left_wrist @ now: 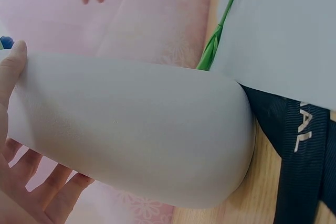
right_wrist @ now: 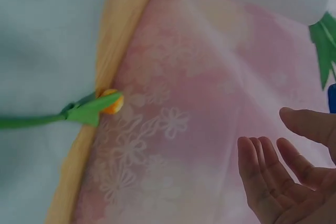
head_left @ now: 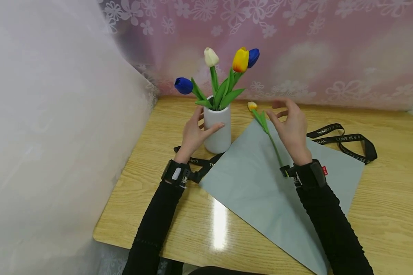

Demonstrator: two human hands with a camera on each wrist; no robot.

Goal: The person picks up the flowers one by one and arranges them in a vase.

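A white vase stands upright at the back left of the wooden table. My left hand holds it from the left, thumb across the front and fingers round the far side. In the vase are two blue tulips, a white tulip and a yellow-orange tulip. My right hand hovers above the grey wrapping sheet, right of the vase; its fingers are loosely bent with nothing between them, as the right wrist view shows. A loose yellow-orange tulip lies on the sheet, its stem partly behind my right wrist.
The grey wrapping sheet lies slantwise over the table. A black lettered ribbon loops out at its right, and more ribbon shows near the vase's base. A pink flowered curtain hangs along the back edge; white sheeting is at left.
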